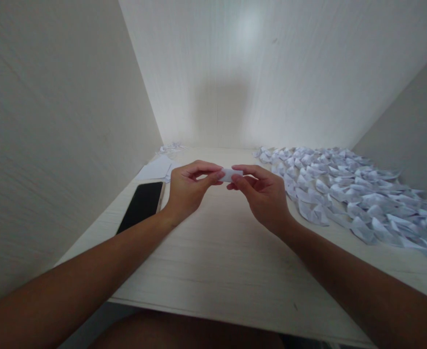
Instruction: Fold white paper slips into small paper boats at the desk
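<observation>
Both hands meet near the middle of the frame, raised a little above the counter (213,252), and they share one small white paper piece (231,175). The left hand (188,189) pinches the paper's left end between thumb and forefinger, with the other fingers (199,168) curled in above it. The right hand (262,191) grips the right end the same way, thumb underneath and forefinger running along the top edge. So both sets of fingers are clenched on that paper, and only a short bit of it shows between the fingertips. Can't tell how it's folded, too much of it is hidden.

On the right side of the frame, a big pile of folded paper pieces (348,191) spreads across the counter from the back wall out toward the right edge. They all look like the same pale white folded shape, and the near edge of the pile sits just beside the right hand.

Left of centre, a dark phone (141,205) lies flat, screen up and black, near the left wrist. Behind it are some flat paper sheets (157,168), and a few more paper scraps (170,148) sit right in the back left corner.

The counter is pale wood grain, boxed in by plain light walls on the left, back and right.
</observation>
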Demonstrator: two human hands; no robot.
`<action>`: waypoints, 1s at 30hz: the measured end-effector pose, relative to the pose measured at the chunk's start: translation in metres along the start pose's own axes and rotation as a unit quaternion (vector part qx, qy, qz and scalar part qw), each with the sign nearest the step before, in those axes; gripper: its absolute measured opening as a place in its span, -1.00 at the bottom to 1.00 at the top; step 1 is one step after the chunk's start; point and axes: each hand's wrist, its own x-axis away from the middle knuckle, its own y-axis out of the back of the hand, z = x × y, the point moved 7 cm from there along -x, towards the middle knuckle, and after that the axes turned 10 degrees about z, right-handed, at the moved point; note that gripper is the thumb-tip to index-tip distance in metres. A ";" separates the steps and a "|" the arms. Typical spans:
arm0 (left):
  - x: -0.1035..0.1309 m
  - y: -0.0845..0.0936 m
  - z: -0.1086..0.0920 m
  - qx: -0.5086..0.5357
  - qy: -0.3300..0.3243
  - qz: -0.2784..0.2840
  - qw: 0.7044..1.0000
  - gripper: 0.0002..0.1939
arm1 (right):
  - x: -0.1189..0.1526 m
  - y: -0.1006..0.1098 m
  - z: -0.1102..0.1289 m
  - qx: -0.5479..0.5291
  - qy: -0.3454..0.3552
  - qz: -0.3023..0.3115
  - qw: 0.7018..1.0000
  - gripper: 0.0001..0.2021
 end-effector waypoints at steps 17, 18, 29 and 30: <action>0.001 0.002 0.004 -0.009 0.023 -0.013 1.000 -0.73 | 0.001 0.004 0.002 0.029 0.012 -0.012 0.999 -0.73; 0.000 0.002 0.004 -0.007 0.024 -0.012 1.000 -0.73 | 0.001 0.004 0.002 0.033 0.013 -0.013 0.999 -0.74; 0.001 -0.001 0.004 -0.011 0.027 0.004 1.000 -0.71 | 0.001 0.006 0.003 0.036 -0.002 -0.020 0.999 -0.69; 0.001 -0.001 0.004 -0.012 0.026 0.005 1.000 -0.71 | 0.001 0.006 0.003 0.036 -0.002 -0.023 0.999 -0.69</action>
